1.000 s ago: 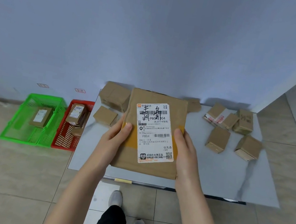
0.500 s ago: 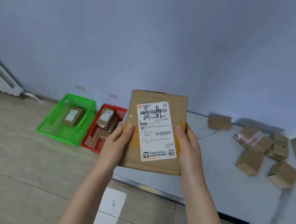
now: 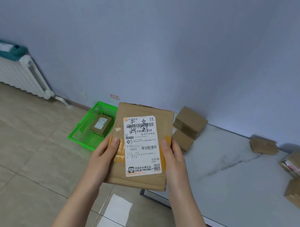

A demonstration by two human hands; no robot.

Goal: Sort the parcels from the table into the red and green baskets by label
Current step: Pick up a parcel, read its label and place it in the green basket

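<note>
I hold a flat brown cardboard parcel (image 3: 136,178) upright in front of me, its white shipping label with black handwriting facing me. My left hand (image 3: 104,155) grips its left edge, thumb on the front. My right hand (image 3: 174,161) grips the right edge the same way. The green basket (image 3: 85,128) stands on the floor just behind and left of the parcel, with one small labelled box (image 3: 101,125) inside. The held parcel hides the red basket. Several brown parcels lie on the grey table (image 3: 233,177) to the right.
A white radiator (image 3: 12,72) runs along the wall at far left, with a teal package (image 3: 4,49) on top. Two stacked boxes (image 3: 188,127) sit at the table's near-left corner. A white strip (image 3: 115,212) lies on the tiled floor by my feet.
My view and body have turned left, away from the table. The parcel, still in both hands, now covers the red basket, and the radiator has come into sight.
</note>
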